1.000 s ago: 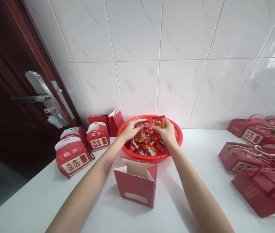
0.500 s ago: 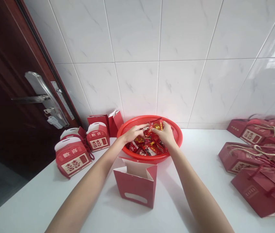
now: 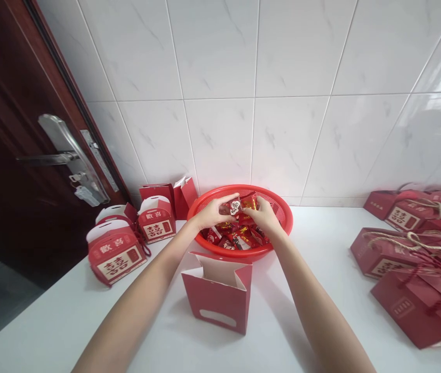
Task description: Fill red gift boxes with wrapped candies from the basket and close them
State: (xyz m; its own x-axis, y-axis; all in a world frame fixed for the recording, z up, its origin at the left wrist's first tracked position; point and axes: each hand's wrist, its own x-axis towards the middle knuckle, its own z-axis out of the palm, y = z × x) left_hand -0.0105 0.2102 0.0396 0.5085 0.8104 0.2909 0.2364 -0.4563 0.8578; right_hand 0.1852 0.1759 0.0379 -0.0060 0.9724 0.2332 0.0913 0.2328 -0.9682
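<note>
Both hands are over a red plastic basket (image 3: pixel 287 220) that holds many wrapped candies (image 3: pixel 243 239). My left hand (image 3: pixel 213 213) pinches a dark red packet with white lettering (image 3: pixel 235 207) between thumb and fingers. In my right hand (image 3: pixel 264 213) is a red and gold packet (image 3: pixel 249 204), gripped close beside the other one. In front of the basket, between my forearms, an open red paper box (image 3: pixel 216 298) stands upright, its white inside showing at the top.
Closed red and white gift boxes (image 3: pixel 117 251) stand at the left, with red open boxes (image 3: pixel 185 197) behind them by the tiled wall. More red boxes with cord (image 3: pixel 402 251) lie at the right. A dark door (image 3: pixel 6 155) is at far left.
My left hand has taken hold of the dark red packet and raised it a little. The red and gold packet in my right hand has tilted and come slightly lower.
</note>
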